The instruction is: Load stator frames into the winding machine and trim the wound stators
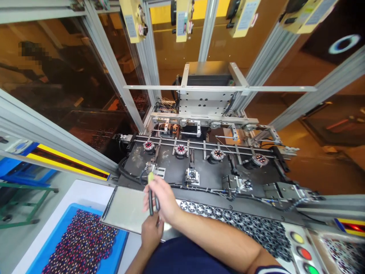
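Note:
In the head view, my right hand is wrapped round a plier-like tool with two dark handles pointing down. A yellow-green piece shows at its upper end; its exact kind is unclear. Just below, my left hand is closed in a fist close to the handle ends, and what it holds, if anything, is hidden. Both hands are above a bare metal tray at the front of the machine. Beyond them, several round fixtures holding red-and-dark round parts stand on a black machine bed.
At lower left, a blue tray holds many small round parts with red and blue. Dark ring-shaped parts cover the right of the ledge, beside yellow, red and green buttons. Aluminium posts frame the machine; a bar crosses it.

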Tool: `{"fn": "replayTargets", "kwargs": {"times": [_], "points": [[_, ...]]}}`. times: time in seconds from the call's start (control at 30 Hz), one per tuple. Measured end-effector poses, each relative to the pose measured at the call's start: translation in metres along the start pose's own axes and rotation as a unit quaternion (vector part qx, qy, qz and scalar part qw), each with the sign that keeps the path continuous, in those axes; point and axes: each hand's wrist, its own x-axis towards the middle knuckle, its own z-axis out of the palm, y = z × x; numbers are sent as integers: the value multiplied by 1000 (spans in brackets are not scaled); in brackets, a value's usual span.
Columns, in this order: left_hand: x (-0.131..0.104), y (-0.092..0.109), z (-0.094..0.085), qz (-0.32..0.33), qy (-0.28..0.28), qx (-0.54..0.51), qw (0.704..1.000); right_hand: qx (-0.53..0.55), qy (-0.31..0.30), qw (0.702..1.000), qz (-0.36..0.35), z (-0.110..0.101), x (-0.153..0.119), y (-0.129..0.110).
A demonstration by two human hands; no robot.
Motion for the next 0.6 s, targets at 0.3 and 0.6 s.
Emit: {"fn": "replayTargets", "kwargs": {"times": [0.3, 0.6], "points": [[14, 18, -13, 37, -17, 23, 999, 72, 226, 967, -88, -53, 68, -9], [17, 17, -13, 45, -32, 24, 998, 101, 244, 961, -85, -57, 78, -11]]}}
